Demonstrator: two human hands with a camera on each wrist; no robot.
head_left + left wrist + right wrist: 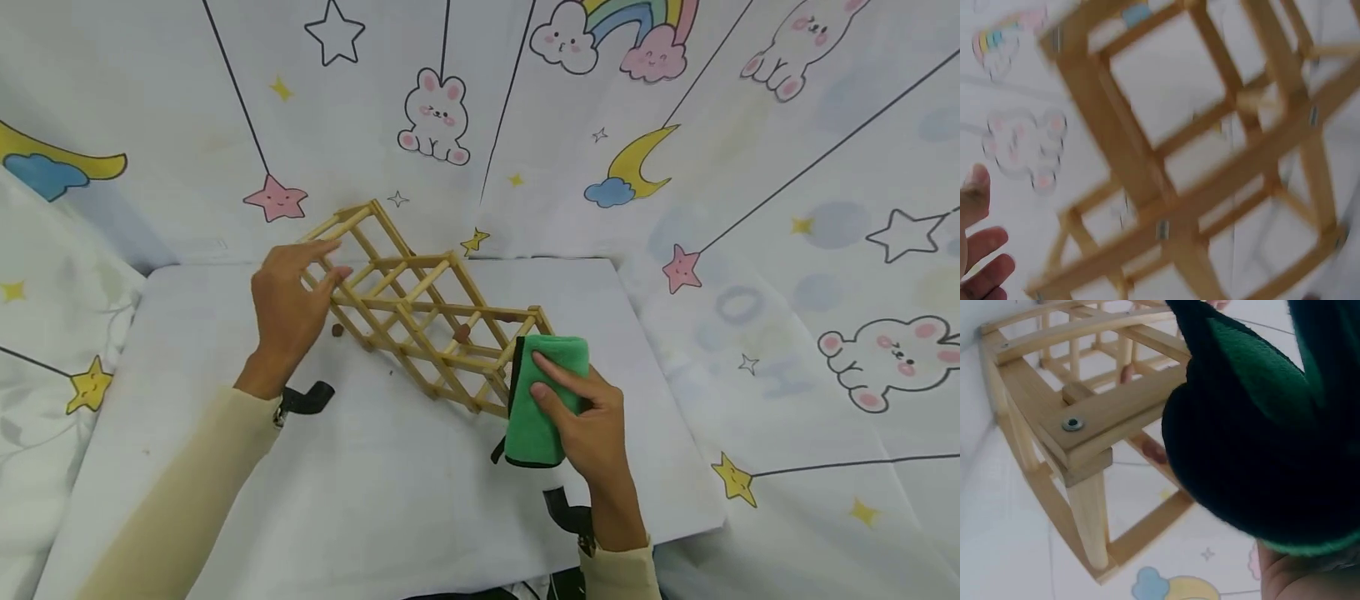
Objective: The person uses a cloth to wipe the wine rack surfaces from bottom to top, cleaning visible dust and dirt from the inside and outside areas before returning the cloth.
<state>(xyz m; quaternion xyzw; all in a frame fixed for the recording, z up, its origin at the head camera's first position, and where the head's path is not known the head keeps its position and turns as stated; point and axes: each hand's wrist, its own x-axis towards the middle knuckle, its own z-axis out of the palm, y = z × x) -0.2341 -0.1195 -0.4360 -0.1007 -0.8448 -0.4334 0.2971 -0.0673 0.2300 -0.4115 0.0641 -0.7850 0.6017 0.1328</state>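
A slatted wooden rack [405,308] with several open tiers lies at a slant across the white table. My left hand [288,292] is at its far left end, thumb and fingers spread beside the end bars. In the left wrist view the fingers [988,250] show apart from the blurred rack [1166,228]. With my right hand [592,417] I grip a folded green towel [551,442] edged in black, right at the rack's near right end. The towel [1260,381] covers part of that end in the right wrist view.
A reddish-brown patch [461,333] shows on an inner bar of the rack. One small brown lump [337,330] lies on the white tabletop [360,500] by the rack's left side. Behind the table hangs a white cloth [495,125] printed with cartoons.
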